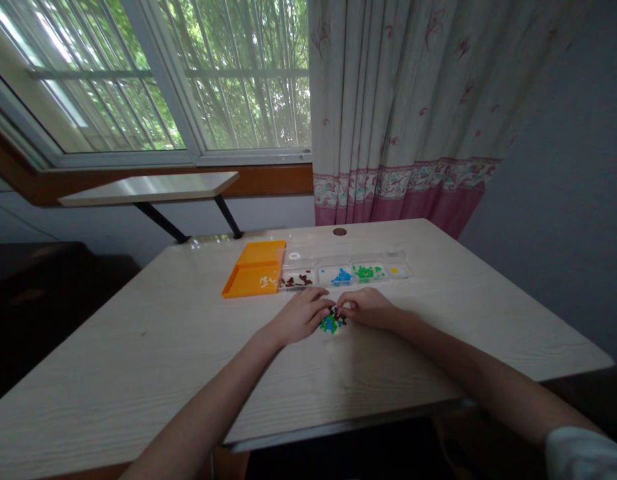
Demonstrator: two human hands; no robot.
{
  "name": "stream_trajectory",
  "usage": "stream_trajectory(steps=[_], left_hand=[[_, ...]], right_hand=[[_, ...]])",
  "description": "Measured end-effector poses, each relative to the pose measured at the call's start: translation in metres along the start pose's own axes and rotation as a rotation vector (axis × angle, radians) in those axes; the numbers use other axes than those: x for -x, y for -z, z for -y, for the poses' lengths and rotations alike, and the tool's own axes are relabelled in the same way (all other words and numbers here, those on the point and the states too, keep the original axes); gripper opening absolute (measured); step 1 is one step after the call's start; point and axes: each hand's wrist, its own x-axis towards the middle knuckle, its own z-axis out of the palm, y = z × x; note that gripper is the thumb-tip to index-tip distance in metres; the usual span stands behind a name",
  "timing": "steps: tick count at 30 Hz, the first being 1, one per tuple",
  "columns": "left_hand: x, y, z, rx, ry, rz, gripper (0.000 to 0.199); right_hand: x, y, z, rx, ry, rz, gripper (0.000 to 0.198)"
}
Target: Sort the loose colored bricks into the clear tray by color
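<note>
A small pile of tiny coloured pieces (330,325), green, blue and dark brown, lies on the table between my two hands. My left hand (299,316) rests at its left side with fingers stretched out, the fingertips at the pile's edge. On the other side, my right hand (369,308) has thumb and forefinger brought together over the dark brown pieces; whatever is in that pinch is too small to make out. Behind the hands stands a clear compartment tray (313,275) with dark brown pieces (302,279), blue pieces (341,277), green pieces (368,273) and a little yellow (394,271).
An open orange box (242,279) joins the tray's left end, with white pieces (267,281) nearby. The pale wooden table (428,393) has a round cable hole (340,232) at the back. A raised shelf (153,187) stands at the back left, below the window.
</note>
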Motion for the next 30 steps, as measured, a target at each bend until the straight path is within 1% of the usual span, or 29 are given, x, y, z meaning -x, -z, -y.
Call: stream_trajectory(steps=[5,8,13,18,21,26,30], left_hand=[[0.000,0.000,0.000,0.057,-0.003,-0.030,0.028],[-0.001,0.002,-0.002,0.102,0.012,-0.071,0.027],[-0.004,0.004,-0.006,0.129,0.038,-0.186,0.022],[-0.005,0.002,-0.009,0.174,0.067,-0.309,0.017],[-0.006,0.001,-0.010,0.209,0.072,-0.370,0.015],[-0.006,0.002,-0.012,0.236,0.062,-0.420,0.012],[-0.005,0.003,-0.014,0.230,0.065,-0.412,0.012]], right_hand=[[-0.001,-0.002,-0.001,0.015,0.012,-0.007,0.017],[0.000,-0.004,-0.001,0.039,0.035,-0.041,0.017],[0.000,-0.007,-0.002,0.053,0.082,-0.204,0.019],[0.000,-0.012,-0.002,0.059,0.199,-0.369,0.021],[0.000,-0.012,-0.001,0.053,0.251,-0.428,0.022],[0.001,-0.011,0.002,0.036,0.283,-0.468,0.022],[0.001,-0.008,0.005,0.019,0.260,-0.412,0.025]])
